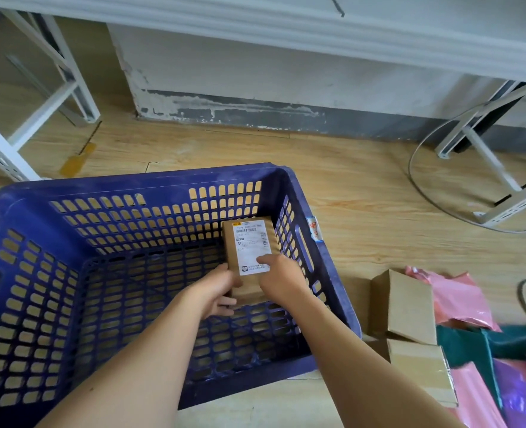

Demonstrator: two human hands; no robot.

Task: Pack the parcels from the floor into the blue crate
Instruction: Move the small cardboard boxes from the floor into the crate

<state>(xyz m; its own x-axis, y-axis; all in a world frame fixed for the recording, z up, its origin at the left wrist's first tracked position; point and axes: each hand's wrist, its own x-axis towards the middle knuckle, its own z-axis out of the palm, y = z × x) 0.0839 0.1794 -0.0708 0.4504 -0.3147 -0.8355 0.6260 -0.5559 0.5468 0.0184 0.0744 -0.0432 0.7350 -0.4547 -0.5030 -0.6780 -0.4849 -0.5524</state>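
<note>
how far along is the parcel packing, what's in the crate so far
Early on. Nothing looks packed yet: the blue perforated plastic crate holds only the labelled brown cardboard box, which the left hand and right hand grip at its far right corner. Left on the floor: two plain cardboard boxes and pink, green and purple plastic mailer bags.

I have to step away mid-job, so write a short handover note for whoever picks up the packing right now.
Left hand and right hand: both in grip on one brown box, label up, held inside the blue crate by its right wall.
Done: nothing else shows in the crate.
Left: set this box down, then pack what lies on the floor to the right: two cardboard boxes, pink bags, a green bag, a purple bag.
</note>
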